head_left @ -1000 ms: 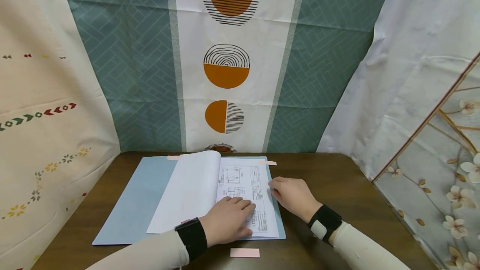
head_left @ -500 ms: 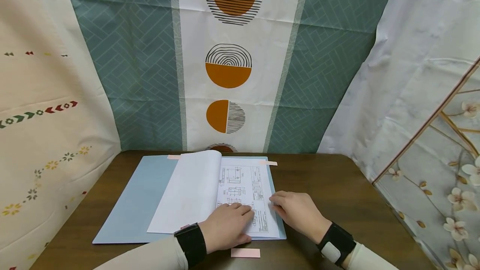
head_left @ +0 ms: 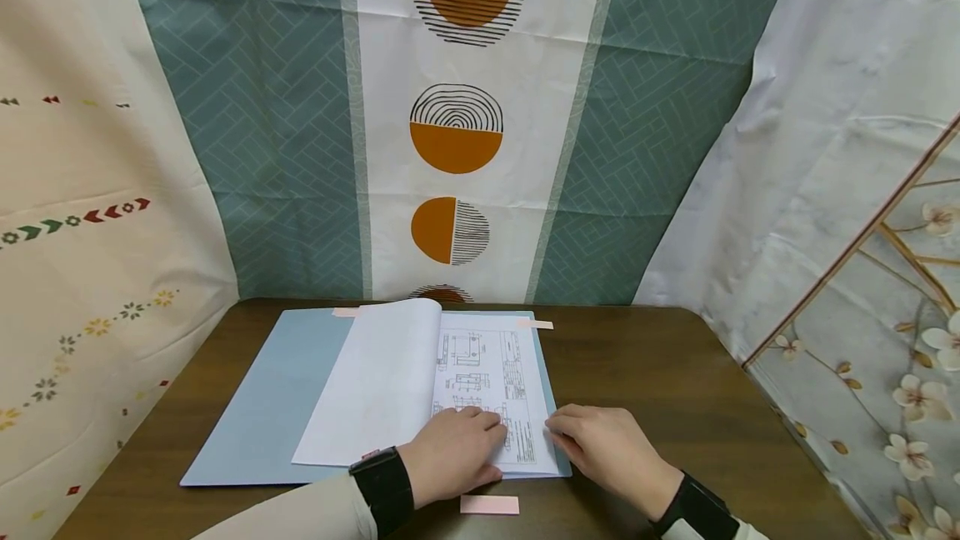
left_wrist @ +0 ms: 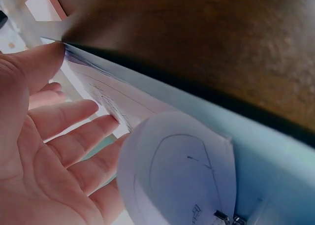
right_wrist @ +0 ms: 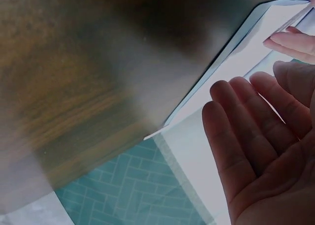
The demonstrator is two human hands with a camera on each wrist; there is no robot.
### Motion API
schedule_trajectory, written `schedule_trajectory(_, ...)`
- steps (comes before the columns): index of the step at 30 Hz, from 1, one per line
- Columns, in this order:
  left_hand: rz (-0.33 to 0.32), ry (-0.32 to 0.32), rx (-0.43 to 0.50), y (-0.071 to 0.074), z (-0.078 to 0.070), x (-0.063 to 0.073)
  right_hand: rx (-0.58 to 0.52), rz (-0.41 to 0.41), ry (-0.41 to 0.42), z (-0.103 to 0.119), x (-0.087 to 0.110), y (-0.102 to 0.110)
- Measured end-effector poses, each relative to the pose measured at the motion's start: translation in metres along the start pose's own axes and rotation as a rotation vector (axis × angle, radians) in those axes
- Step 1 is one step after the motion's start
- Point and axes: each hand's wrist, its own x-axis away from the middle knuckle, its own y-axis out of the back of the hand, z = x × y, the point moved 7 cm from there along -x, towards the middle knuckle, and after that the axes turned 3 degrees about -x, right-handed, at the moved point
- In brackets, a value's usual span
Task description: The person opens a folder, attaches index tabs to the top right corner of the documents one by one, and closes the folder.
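Note:
A light blue folder lies spread on the table, holding a stack of white sheets. One blank-backed sheet is turned over to the left in a curve; on the right a page with line drawings lies face up. My left hand rests on that page's lower part, fingers extended, its thumb by the bottom edge. My right hand is at the lower right edge of the page and folder. In the right wrist view its fingers are loosely bent, with nothing visible between them and the thumb.
Pale pink strips mark the brown table: one strip in front of the folder, another strip at its top right corner, a third strip at the back. A patterned curtain hangs behind the table.
My right hand has slid down along the right edge of the page towards me. My left hand has shifted slightly nearer and stays on the page.

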Motion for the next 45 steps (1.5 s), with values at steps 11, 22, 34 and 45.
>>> schedule_trajectory(11,-0.039,-0.026,-0.024,0.006,-0.001,-0.011,0.029,-0.022,-0.035,-0.008,0.001,0.000)
schedule_trajectory(22,-0.091,-0.020,0.033,0.011,0.007,-0.012,0.009,-0.109,-0.013,-0.004,0.002,0.009)
schedule_trajectory(34,-0.254,0.025,-0.112,0.015,0.000,-0.023,0.028,-0.197,-0.056,-0.010,0.002,0.014)
schedule_trajectory(45,-0.329,0.100,-0.130,0.037,0.016,-0.001,0.025,-0.165,-0.070,-0.015,0.009,0.005)
